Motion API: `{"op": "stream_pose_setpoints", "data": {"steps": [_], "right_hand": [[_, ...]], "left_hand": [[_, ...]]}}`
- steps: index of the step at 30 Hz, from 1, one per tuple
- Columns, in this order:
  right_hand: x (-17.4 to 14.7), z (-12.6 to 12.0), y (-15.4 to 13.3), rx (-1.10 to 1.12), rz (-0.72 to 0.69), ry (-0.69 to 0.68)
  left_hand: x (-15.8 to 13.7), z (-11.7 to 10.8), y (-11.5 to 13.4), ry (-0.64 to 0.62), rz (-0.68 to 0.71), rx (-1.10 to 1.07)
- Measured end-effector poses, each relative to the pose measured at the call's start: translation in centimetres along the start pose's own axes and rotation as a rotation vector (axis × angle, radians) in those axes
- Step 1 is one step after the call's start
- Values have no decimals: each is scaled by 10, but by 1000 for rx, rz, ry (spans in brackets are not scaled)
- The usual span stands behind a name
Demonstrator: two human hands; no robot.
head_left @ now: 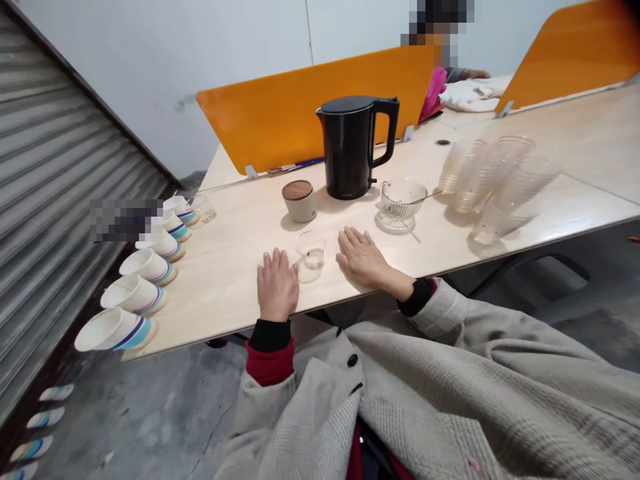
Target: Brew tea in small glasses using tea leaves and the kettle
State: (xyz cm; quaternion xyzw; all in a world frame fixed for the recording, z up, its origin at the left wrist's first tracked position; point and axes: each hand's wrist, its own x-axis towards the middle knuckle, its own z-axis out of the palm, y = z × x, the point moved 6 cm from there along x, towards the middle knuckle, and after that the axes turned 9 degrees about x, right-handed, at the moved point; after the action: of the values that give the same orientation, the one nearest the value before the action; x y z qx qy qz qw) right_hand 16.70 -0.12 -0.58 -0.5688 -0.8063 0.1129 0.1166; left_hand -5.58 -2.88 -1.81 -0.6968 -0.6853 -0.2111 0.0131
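Black kettle (349, 152) & jar (301, 204) sit btwn clear cup (314, 259) & divider (270, 120).

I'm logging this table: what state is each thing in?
Left hand: empty, flat
Right hand: empty, flat
Kettle: lid closed
Canister: lid on
Paper cups: uncovered, upright
Clear cup between hands: uncovered, upright
Clear cup beside paper cups: upright
Glass cup: uncovered, stick inside
Stacked cups: nested

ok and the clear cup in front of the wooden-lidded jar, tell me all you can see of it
The cup is transparent and plastic-looking, flaring to the rim. It stands upright on the pale tabletop, between the left grip and right grip. I cannot tell if the ring low down is base or liquid, or if the left grip touches it.
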Motion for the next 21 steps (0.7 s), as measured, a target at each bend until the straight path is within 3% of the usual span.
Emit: {"op": "stream_pose_setpoints", "data": {"steps": [21], "right_hand": [[-1, 8, 5, -12, -56, -18]], "left_hand": [[-1, -4, 14, -149, 40, 8]]}}
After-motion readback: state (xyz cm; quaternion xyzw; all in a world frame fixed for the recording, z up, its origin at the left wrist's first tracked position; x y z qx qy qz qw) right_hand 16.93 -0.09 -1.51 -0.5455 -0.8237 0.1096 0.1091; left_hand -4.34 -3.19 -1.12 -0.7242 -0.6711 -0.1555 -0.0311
